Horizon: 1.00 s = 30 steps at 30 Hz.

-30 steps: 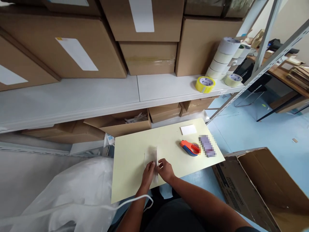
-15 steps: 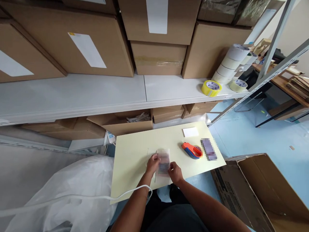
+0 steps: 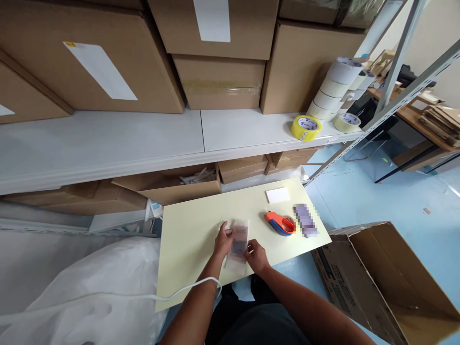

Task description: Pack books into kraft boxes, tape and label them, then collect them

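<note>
A small clear packet (image 3: 240, 241) with something dark inside lies on the pale yellow board (image 3: 187, 239), blurred by motion. My left hand (image 3: 223, 241) grips its left edge with closed fingers. My right hand (image 3: 256, 254) pinches its lower right corner. Both hands sit near the board's front edge, at its middle.
An orange and blue tape dispenser (image 3: 280, 223), a blurred purple patch (image 3: 305, 220) and a white card (image 3: 277, 195) lie on the board's right part. Tape rolls (image 3: 305, 127) stand on the white shelf (image 3: 108, 139) under cardboard boxes. An open carton (image 3: 388, 278) sits at right, a white bag (image 3: 72, 292) at left.
The packet has been lifted off the board and turned over between both hands, shifting slightly right. The camera view has also swung a little.
</note>
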Tool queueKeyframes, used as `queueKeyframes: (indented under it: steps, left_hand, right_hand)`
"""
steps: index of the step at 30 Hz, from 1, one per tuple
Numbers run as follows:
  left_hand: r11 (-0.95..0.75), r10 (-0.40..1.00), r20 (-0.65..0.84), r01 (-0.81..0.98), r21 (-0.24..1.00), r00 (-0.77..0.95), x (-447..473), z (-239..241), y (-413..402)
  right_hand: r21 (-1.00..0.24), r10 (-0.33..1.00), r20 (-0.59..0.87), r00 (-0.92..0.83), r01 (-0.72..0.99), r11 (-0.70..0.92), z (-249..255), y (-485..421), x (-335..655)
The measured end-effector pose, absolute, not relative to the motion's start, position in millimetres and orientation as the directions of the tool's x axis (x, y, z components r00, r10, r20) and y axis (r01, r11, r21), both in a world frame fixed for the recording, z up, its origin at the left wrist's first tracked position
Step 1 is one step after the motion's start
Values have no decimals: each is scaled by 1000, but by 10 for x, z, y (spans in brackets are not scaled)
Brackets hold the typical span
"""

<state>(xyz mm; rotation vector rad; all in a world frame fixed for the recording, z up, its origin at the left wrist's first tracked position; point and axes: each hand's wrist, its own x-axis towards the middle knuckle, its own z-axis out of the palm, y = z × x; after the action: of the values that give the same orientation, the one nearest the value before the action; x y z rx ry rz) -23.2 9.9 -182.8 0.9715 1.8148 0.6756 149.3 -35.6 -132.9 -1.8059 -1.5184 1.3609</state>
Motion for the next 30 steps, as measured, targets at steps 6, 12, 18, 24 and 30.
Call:
queueKeyframes:
  steps: [6,12,18,24,30]
  left_hand:
    - [441,897,-391,347,828,-207,-63,-1765,-22]
    - [461,886,-393,389,798,-245,-118,-1662,-61]
    - [472,882,-418,380,796,-220,-193,-1486,-171]
    - [449,892,-420,450,772,-168,-275,-1333,-268]
    - [491,868,-403,627,604,-291,-511,-1338,-244]
  right_hand:
    - [-809,886,-452,-107,468,-356,-1259,-252,1394]
    - [-805,874,-470,-121,466,-368,-1215,-220,1295]
    - [-815,877,-467,-117,441,-375,-1197,-202,1299]
    - [-855,871,-426,-243,424,-300,-1250,-196,1263]
    - [-794,827,-529,-194,458,-400,-1445,-277,1341]
